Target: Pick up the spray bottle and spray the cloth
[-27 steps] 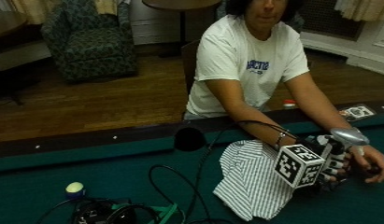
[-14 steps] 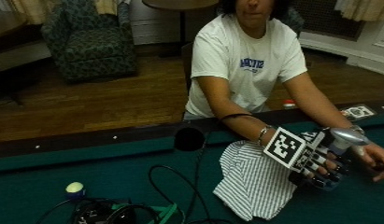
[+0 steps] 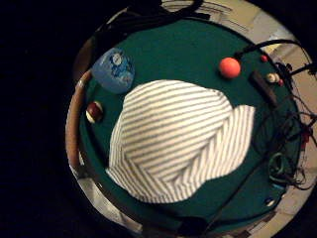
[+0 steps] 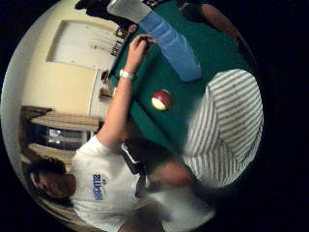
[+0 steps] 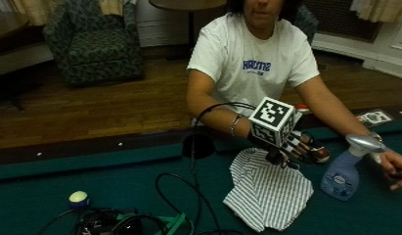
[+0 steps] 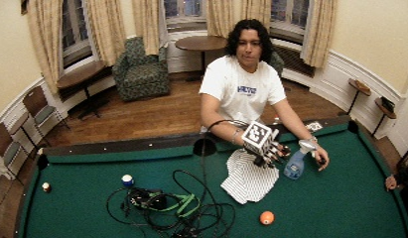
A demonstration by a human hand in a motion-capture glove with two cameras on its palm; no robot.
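Striped cloth (image 5: 269, 193) spread on green felt under my gloved right hand (image 5: 293, 150); fingers loose, holding nothing. Blue spray bottle (image 5: 344, 172) upright just beside hand, untouched.

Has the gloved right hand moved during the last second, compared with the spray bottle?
Yes. The gloved right hand was beside the spray bottle, which stands in the same place. The hand is now further from it, over the rail-side edge of the striped cloth.
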